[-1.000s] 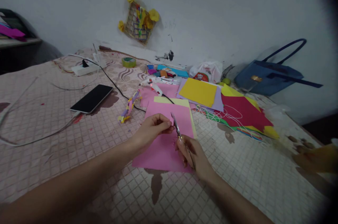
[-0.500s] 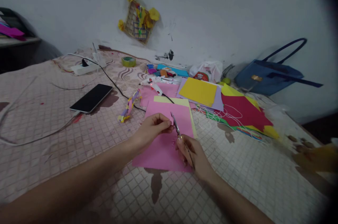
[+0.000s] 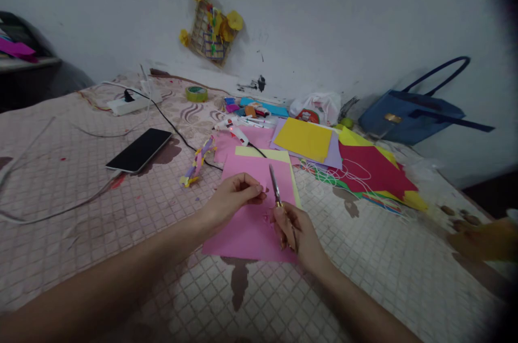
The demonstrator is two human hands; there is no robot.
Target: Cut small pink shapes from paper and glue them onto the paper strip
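Note:
Between thumb and fingers, my left hand [image 3: 243, 190] pinches a small piece of pink paper [image 3: 264, 188], mostly hidden by the fingertips. My right hand [image 3: 294, 230] is wrapped round the handles of a pair of scissors [image 3: 275, 184], whose blades look closed and point away from me. The blades stand a little to the right of the pink piece, apart from it. Under both hands lies a large pink sheet [image 3: 243, 235] with a few tiny pink scraps [image 3: 266, 217] on it. A pale yellow sheet [image 3: 262, 153] shows from beneath its far edge.
Beyond the sheets lies a glue gun [image 3: 232, 130] with a glowing red light. To the left are a twisted paper strip [image 3: 197, 162], a phone [image 3: 140, 150] on a cable and a power strip [image 3: 131, 103]. Coloured sheets [image 3: 305, 139], white string [image 3: 348, 173] and a blue bag [image 3: 413, 114] lie right.
The scissors have moved right, away from the pink piece, with my right hand shifting slightly. My left hand has stayed almost in place.

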